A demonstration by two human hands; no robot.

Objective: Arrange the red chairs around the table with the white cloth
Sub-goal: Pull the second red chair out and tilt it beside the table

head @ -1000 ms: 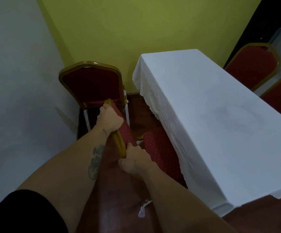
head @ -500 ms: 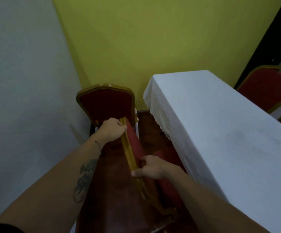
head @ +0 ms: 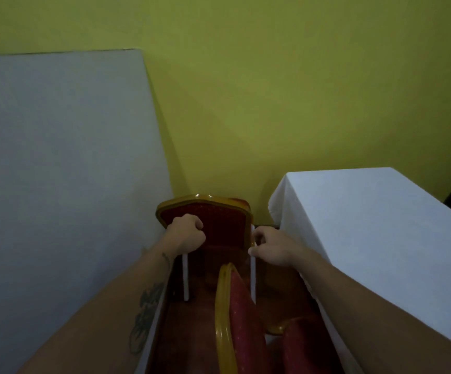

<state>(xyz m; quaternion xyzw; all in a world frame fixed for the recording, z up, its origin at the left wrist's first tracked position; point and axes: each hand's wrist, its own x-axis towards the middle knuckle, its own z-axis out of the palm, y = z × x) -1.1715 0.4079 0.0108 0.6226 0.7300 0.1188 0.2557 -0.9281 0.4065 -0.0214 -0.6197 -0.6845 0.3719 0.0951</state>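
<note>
Both hands [head: 187,233] on far chair [head: 220,222]

The near chair [head: 241,319] is cut off at the bottom edge. The bench [head: 381,225] runs off the right side. The left hand [head: 187,233] hides its own fingers.

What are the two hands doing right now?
Left hand: closed on the far red gold-framed chair, left edge.
Right hand: closed on its right edge.
</note>
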